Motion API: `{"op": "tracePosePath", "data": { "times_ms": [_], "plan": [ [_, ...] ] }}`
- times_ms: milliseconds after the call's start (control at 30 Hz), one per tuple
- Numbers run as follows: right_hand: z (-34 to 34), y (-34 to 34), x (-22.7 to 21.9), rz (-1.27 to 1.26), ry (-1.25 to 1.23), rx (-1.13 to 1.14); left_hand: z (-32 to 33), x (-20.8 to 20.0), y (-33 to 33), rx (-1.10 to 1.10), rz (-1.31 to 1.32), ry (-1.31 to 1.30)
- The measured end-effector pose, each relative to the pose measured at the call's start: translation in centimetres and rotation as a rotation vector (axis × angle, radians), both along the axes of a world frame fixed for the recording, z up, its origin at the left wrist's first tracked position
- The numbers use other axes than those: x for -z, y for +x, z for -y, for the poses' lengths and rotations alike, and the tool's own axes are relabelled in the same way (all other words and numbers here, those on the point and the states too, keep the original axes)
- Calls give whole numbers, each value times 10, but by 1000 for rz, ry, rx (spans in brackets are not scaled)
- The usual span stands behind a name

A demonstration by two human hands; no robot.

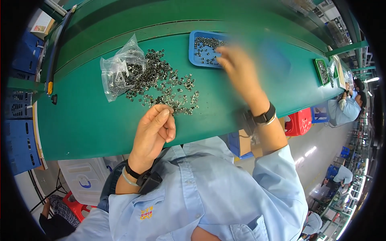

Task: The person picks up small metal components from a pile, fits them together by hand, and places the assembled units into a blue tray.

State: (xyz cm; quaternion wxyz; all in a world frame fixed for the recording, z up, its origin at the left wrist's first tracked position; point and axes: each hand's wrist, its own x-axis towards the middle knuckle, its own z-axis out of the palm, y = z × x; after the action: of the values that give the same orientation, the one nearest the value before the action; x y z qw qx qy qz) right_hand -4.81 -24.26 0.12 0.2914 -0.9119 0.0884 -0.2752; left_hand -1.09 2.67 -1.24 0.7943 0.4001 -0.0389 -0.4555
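A loose pile of small, dark, shiny metal parts spreads over the green tabletop. At its near edge my left hand is closed, thumb against the fingers. What it pinches, if anything, is too small to tell from the parts behind. My right hand is over the right side of a blue tray, smeared by motion. More of the same kind of small parts lie in that tray. Whether the right fingers hold anything does not show. A clear plastic bag, partly filled with parts, lies against the pile's left side.
A green tray of small parts stands at the table's far right. Behind the work surface rises a green ledge. Blue crates are stacked at the left. A red stool and a co-worker are off to the right.
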Motion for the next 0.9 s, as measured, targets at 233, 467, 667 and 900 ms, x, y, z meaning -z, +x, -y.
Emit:
{"op": "tracePosePath", "data": {
  "times_ms": [233, 467, 667, 900],
  "plan": [
    [-35, -21, 17, -210, -165, -303, -2, 1, 2, 0, -31, -1],
    [-39, -28, 9, -110, -95, -268, 7, -6, -2, 45, 30, 34],
    [-64, -37, -16, 58, -47, -378, 28, -19, -6, 57, 109, 111],
    [-83, -41, -15, 118, 78, -337, 25, -13, -6, 68, 62, 24]
  ]
}}
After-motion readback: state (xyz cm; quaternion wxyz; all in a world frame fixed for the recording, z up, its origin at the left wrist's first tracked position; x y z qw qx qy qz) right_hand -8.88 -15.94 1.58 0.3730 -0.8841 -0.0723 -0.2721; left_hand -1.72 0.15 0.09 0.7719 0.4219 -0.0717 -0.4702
